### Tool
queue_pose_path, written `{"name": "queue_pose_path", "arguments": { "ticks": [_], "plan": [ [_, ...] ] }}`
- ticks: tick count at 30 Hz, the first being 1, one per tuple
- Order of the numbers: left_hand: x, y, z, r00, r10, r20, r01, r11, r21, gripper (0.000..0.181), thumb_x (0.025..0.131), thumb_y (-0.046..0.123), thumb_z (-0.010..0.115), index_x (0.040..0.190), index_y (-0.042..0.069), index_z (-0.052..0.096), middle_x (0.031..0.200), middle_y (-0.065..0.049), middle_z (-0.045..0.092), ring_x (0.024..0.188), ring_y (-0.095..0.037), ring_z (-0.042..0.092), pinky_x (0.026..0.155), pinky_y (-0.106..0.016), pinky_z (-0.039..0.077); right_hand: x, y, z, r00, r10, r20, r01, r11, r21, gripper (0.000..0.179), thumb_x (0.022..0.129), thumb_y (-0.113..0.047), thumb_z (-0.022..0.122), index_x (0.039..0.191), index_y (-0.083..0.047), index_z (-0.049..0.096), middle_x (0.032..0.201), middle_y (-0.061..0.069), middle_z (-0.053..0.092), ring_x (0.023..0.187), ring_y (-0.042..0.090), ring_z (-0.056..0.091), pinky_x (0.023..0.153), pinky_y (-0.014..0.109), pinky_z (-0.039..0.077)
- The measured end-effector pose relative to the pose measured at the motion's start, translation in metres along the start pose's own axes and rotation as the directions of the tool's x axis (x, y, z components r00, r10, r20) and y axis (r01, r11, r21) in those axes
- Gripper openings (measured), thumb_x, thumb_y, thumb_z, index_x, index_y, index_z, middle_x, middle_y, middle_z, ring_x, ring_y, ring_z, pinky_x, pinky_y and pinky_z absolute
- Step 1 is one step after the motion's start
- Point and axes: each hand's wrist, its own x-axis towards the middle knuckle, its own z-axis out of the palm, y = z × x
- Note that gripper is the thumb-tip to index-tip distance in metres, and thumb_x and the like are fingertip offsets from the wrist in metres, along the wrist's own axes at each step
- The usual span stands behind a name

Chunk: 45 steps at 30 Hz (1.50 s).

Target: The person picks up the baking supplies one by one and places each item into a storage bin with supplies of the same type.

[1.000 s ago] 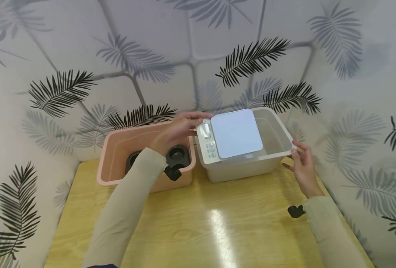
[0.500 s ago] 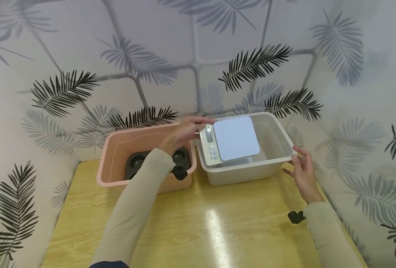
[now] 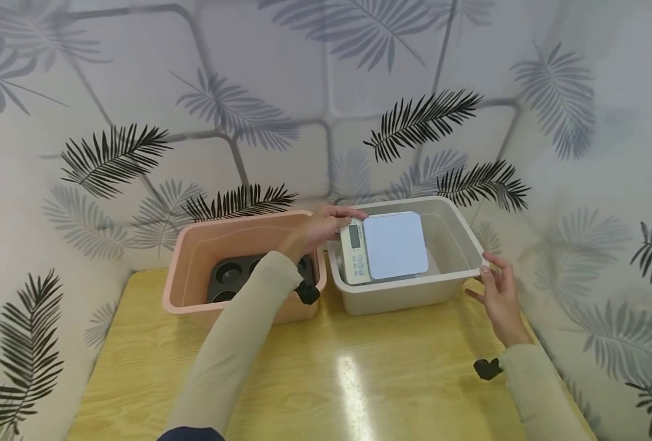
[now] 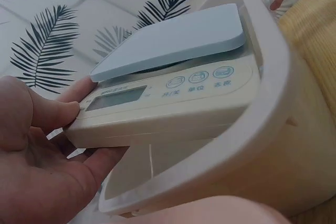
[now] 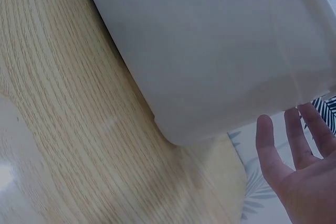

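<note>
My left hand [image 3: 320, 228] pinches a white digital kitchen scale [image 3: 396, 246] by its display end, thumb on top and fingers beneath. The scale sits partly within the mouth of a white plastic bin [image 3: 403, 299], tilted, its platform facing up. In the left wrist view the scale's buttons and grey display [image 4: 115, 98] show close to the bin's rim [image 4: 262, 124]. My right hand [image 3: 504, 303] grips the bin's right front corner, thumb and forefinger at the rim. Several of its fingertips [image 5: 264, 124] show by the bin's end wall in the right wrist view.
Left of the white bin stands a pink bin [image 3: 295, 311] with a dark muffin pan [image 3: 243, 269] inside, partly hidden by my left forearm. Both bins stand on a wooden table [image 3: 282, 373]. A leaf-patterned wall covering [image 3: 326, 92] rises right behind them.
My left hand has lowered the scale further into the white bin and shifted it slightly right. The right hand keeps its hold on the bin's corner. The head view has tilted up slightly.
</note>
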Motion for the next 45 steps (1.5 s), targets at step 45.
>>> {"name": "queue_pose_path", "arguments": {
  "ticks": [45],
  "plan": [
    [-0.015,-0.007,0.014,0.982,0.191,-0.011,-0.155,0.825,0.544,0.039,0.113,0.011,0.049,0.145,0.007,0.070,0.170,-0.016,0.048,0.164,-0.036,0.035,0.137,-0.055,0.027,-0.001,0.001,0.003,1.000,0.001,-0.003,-0.001,0.997,-0.081,0.053,0.117,-0.035,0.047,0.166,-0.018,0.035,0.136,-0.014,0.055,0.116,-0.003,0.063,0.083,0.015,0.062]
  ]
}}
